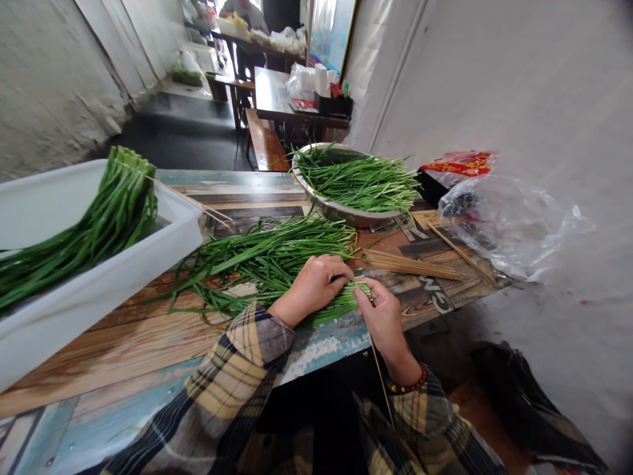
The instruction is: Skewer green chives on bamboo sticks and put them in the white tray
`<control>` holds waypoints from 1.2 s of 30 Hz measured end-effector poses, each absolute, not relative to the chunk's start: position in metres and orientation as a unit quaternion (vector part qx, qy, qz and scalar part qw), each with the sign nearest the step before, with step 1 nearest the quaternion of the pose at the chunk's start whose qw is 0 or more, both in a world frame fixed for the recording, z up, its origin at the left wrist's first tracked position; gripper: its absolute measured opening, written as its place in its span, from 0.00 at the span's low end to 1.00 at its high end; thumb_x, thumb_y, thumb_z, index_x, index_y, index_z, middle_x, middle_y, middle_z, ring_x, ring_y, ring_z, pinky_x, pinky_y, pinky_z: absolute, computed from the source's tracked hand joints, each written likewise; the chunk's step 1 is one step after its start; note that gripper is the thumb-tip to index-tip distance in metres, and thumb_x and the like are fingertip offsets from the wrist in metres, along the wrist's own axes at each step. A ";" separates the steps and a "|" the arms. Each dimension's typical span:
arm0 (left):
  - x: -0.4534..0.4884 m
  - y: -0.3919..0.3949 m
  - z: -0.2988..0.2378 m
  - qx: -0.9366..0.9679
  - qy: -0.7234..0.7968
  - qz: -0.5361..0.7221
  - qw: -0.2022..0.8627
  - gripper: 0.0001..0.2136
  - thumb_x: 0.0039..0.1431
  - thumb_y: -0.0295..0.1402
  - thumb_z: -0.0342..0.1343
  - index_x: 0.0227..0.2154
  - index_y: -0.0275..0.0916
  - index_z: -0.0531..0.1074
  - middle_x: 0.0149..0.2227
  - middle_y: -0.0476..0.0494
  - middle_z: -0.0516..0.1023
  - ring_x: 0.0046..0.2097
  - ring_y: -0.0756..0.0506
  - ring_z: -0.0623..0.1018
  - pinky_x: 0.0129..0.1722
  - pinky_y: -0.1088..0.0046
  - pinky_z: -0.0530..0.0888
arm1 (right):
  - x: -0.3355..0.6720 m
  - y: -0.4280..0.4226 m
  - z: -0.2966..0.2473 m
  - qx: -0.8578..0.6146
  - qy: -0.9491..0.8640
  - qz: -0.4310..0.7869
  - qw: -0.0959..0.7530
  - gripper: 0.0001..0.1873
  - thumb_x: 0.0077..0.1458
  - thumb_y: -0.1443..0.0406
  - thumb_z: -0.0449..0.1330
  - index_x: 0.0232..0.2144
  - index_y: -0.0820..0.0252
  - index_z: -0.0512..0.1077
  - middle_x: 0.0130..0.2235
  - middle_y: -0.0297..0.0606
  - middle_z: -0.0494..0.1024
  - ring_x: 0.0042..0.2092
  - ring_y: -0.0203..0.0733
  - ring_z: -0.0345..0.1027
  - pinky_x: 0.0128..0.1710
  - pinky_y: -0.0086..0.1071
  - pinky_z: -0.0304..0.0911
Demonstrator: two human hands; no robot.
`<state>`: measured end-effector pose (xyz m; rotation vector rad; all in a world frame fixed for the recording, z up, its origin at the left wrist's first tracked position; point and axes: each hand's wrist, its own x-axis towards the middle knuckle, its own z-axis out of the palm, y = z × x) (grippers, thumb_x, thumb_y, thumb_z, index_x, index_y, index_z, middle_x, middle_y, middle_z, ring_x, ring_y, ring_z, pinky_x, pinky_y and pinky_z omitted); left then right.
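At the table's near edge, my left hand is closed over a small bunch of garlic chives, fingers pinching near the cut ends. Those pale chive ends lie side by side between both hands. My right hand is closed at the same ends and grips a thin bamboo skewer, which slants down toward my lap. The skewer's tip is hidden by the fingers and stems. Loose chives are spread on the table beyond and left of my left hand. Several bamboo skewers lie just beyond my right hand.
A metal bowl heaped with chives stands at the back. On the left, a white plastic tub holds skewered chives, sticks jutting over its rim. A clear plastic bag lies by the right wall. Farther off, a person is behind another table.
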<state>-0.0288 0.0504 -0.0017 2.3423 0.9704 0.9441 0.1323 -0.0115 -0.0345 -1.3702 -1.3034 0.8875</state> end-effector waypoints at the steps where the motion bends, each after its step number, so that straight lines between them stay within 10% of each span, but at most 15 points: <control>1: -0.029 0.050 -0.001 0.846 0.350 0.340 0.215 0.08 0.56 0.23 0.54 0.32 0.40 0.77 0.31 0.48 0.77 0.37 0.49 0.75 0.39 0.74 0.68 | 0.132 -0.011 -0.035 -0.563 -0.537 0.368 0.509 0.15 0.55 0.60 0.59 0.43 0.61 0.73 0.37 0.38 0.77 0.27 0.34 0.66 0.23 0.26 0.62; 36: -0.034 0.055 0.000 0.802 0.394 0.364 0.263 0.09 0.56 0.24 0.51 0.34 0.36 0.76 0.34 0.45 0.79 0.37 0.49 0.76 0.40 0.74 0.71 | 0.129 -0.013 -0.035 -0.560 -0.542 0.327 0.534 0.13 0.52 0.61 0.60 0.41 0.58 0.71 0.39 0.40 0.76 0.38 0.41 0.71 0.30 0.29 0.67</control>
